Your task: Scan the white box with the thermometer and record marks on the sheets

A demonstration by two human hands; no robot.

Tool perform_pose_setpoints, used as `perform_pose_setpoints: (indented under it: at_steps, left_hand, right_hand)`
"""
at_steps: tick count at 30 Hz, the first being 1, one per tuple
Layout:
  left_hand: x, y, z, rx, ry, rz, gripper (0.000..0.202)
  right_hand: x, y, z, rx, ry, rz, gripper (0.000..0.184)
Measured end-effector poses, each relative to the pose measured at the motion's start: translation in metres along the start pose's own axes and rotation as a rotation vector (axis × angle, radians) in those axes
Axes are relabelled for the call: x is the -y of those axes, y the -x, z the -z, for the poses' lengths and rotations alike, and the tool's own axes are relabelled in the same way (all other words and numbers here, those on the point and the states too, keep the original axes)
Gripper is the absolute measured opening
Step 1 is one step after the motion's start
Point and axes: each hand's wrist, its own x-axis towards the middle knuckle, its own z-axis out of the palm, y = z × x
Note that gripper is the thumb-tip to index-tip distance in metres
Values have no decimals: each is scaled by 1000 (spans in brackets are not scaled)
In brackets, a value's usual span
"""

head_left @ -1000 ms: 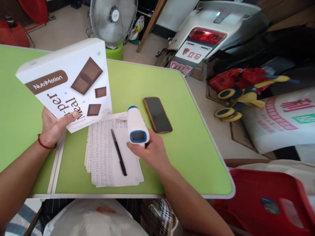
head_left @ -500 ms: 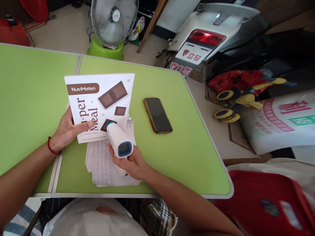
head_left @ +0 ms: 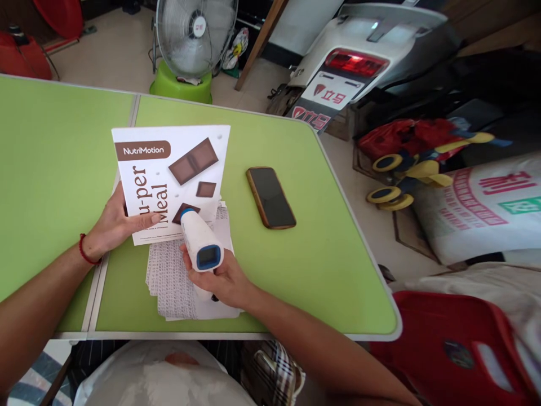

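Note:
My left hand point(head_left: 113, 221) grips the left edge of a white NutriMotion box or packet point(head_left: 147, 169) printed with brown chocolate pieces, its thumb across the front. Whether it is a box or flat card I cannot tell. My right hand point(head_left: 226, 280) is closed round the handle of a white-and-blue infrared thermometer point(head_left: 200, 237). The thermometer's blue nose points at the lower part of the packet, close to it; whether they touch is unclear. Its small dark screen faces me. Beneath both lie several printed paper sheets point(head_left: 175, 293), loosely stacked on the green table point(head_left: 304, 282).
A phone in a brown case point(head_left: 271, 197) lies right of the packet. Beyond the table stand a fan point(head_left: 198, 34) on a green stool point(head_left: 181, 87) and a white scooter point(head_left: 329, 62). A red chair point(head_left: 448, 338) and a white printed sack point(head_left: 486, 208) are at the right.
My right hand has shifted the thermometer slightly left and up. The packet in my left hand has barely moved, and more of its lower lettering shows beside my thumb.

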Motion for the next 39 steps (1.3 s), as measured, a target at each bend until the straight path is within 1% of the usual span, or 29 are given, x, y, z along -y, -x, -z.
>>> perform_pose_setpoints:
  at_steps: [4,9,14,19,26,35,39]
  left_hand:
    - [2,0,1,13,11,-30,60]
    - [3,0,2,20,-3,-28,56]
    - [3,0,2,15,-16,-27,55]
    - [2,0,2,35,-13,-25,51]
    - [2,0,2,17,-11,-17,57]
    - [1,-1,2,15,-20,-35,58]
    - [2,-1,2,9,-45,-36,55]
  right_hand:
    - [-5,0,-1,-39,19,4,22]
    - [-16,1,1,-60,81,-6,24]
    - [-22,2,2,-71,59,-18,25]
    - [-21,2,2,-70,68,-15,27]
    - [-16,2,3,-72,89,-23,24]
    - [-23,3,4,-67,87,-22,24]
    - [-16,2,4,-52,85,3,24]
